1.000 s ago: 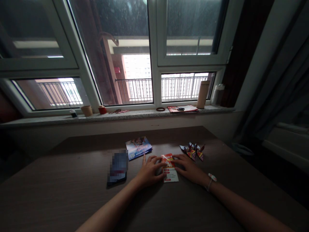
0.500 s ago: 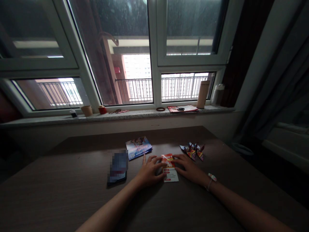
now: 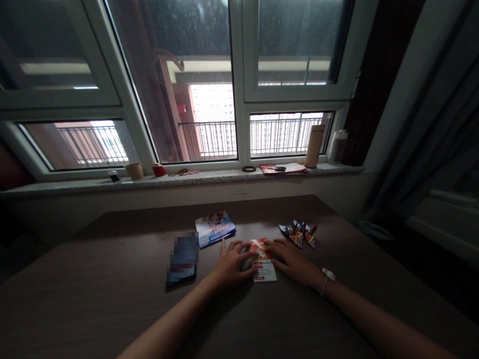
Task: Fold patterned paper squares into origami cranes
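On the dark table lies a small printed paper sheet (image 3: 264, 270), orange at its far half and white with red labels at the near half. My left hand (image 3: 232, 264) rests flat along its left edge, fingers spread and fingertips touching the paper. From the other side, my right hand (image 3: 294, 262) lays its fingertips on the orange part, its fingers also apart. Beyond my right hand sit several folded paper pieces (image 3: 299, 234) with pointed tips. Past the left hand is a small stack of blue printed leaflets (image 3: 215, 228).
A phone (image 3: 182, 259), partly pixelated, lies left of my left hand. Along the windowsill (image 3: 220, 175) stand a paper cup (image 3: 134, 171), a red spool (image 3: 158, 170), scissors (image 3: 279, 169) on red-edged papers, a tan flask (image 3: 315, 145) and a pale bottle (image 3: 338, 146).
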